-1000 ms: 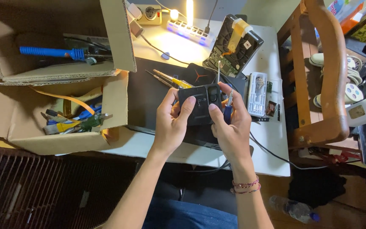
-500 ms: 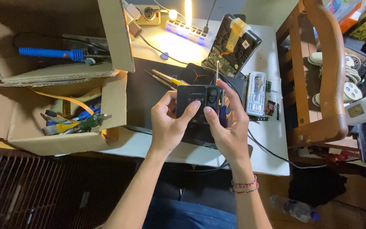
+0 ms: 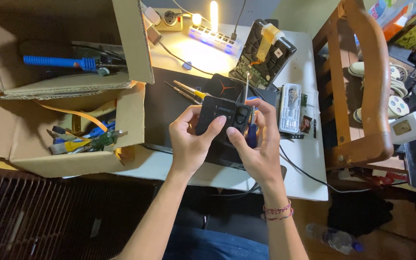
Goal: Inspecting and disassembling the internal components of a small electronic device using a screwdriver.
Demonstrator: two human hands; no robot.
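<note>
One cardboard box (image 3: 73, 144) of tools sits at nine o'clock from the hands, a blue-handled tool (image 3: 58, 62) above it; left hand (image 3: 188, 144) is curled around the small black device (image 3: 225, 120), thumb pressed flat on its face, over the black mat (image 3: 169, 106) at dead centre; right hand (image 3: 256, 149) pinches the device's other edge while also gripping one blue screwdriver (image 3: 250, 130), shaft pointing to twelve; I'd brace both wrists and keep that tip clear of the casing; two more screwdrivers (image 3: 186, 91) lie at eleven, one bit case (image 3: 290, 108) at two, one lit power strip (image 3: 215, 36) at twelve.
</note>
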